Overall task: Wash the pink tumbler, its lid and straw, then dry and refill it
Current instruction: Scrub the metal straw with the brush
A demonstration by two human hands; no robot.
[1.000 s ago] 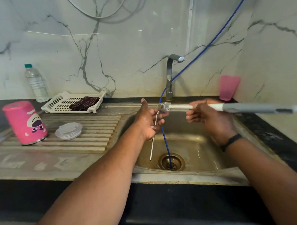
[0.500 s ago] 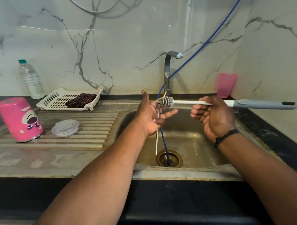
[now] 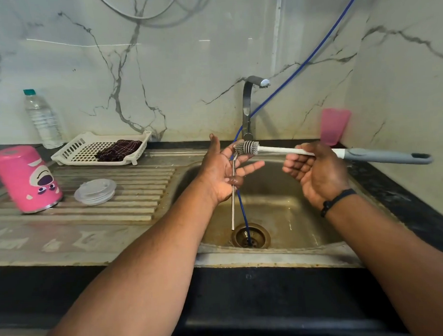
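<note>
Steel straw [image 3: 233, 203] hangs over the stainless sink [image 3: 288, 215], pinched by the left hand's [image 3: 223, 172] little finger, other fingers spread, while the right hand [image 3: 314, 171] grips the grey-handled white bottle brush [image 3: 278, 150]; at nine o'clock, the upturned pink tumbler [image 3: 25, 179] and clear round lid [image 3: 96, 191] sit on the drainboard [image 3: 145, 196], and the white basket [image 3: 72, 151] holds a dark cloth [image 3: 119, 150].

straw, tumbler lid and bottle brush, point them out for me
straw [image 3: 232, 205], head view, bare lower shaft over the sink
tumbler lid [image 3: 95, 191], head view, clear top face
bottle brush [image 3: 246, 147], head view, bristle head

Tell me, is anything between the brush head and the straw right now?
Nothing visible. The brush head sits right at the top bend of the straw, which the left hand pins with its little finger over the sink. The right hand holds the brush shaft.
</note>
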